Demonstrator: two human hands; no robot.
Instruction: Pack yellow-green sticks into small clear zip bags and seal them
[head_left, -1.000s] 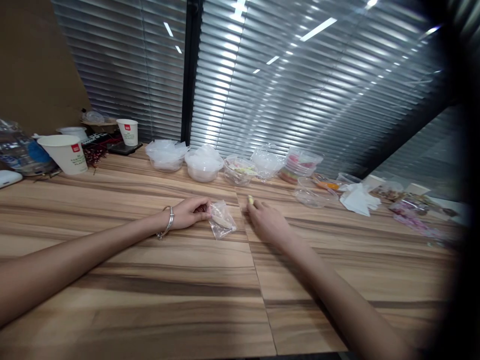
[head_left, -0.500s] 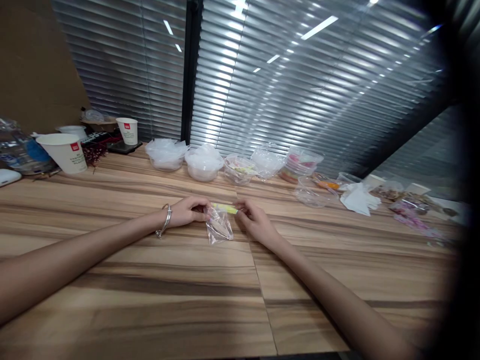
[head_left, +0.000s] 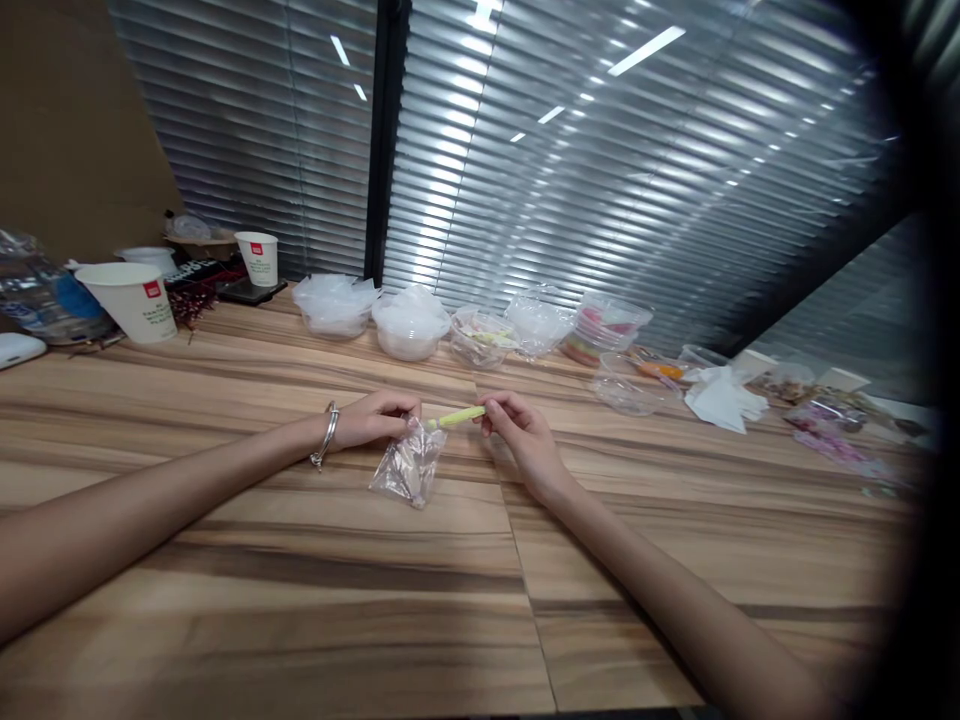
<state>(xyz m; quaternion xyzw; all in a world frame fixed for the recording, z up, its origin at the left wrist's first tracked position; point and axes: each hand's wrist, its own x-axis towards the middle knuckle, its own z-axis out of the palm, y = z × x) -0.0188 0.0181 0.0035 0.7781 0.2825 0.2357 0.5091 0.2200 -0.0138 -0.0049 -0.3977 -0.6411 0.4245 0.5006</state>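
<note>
- Yellow stick (head_left: 459, 416): above the tabletop (head_left: 337, 600), between the hands, one end in the right fingers, the other by the mouth of the clear bag (head_left: 411, 465). Can't tell if that tip is inside or just touching the film.
- Right hand (head_left: 525, 440): thumb and fingers pinched on the stick's outer end. Good spot, leaves most of the length free. Light grip is enough; looks like something that could bend or crush.
- Left hand (head_left: 369, 420): fingers closed on the bag near its top edge. The bag hangs down toward the person, film creased. Exact fingertip placement on the film is hard to read.
- Angle: stick slopes slightly down toward the bag, while the bag body drops toward the wearer. Better to line the two up, so the tip doesn't snag a fold.
- Mouth: spread both film layers with thumb and finger; check the tip is between them, not against the outside.
- Contents: something pale seems to be in the bag, too blurred to name. Go gently around it; no stabbing.
- Film: thin, so steady the rim and avoid tugging on it.
- Bracelet (head_left: 328, 435) on the left wrist: clear of the film, hold it that way.
- Beyond: plastic tub (head_left: 411, 338) and white gloves (head_left: 724, 398), well away from the fingers.
</note>
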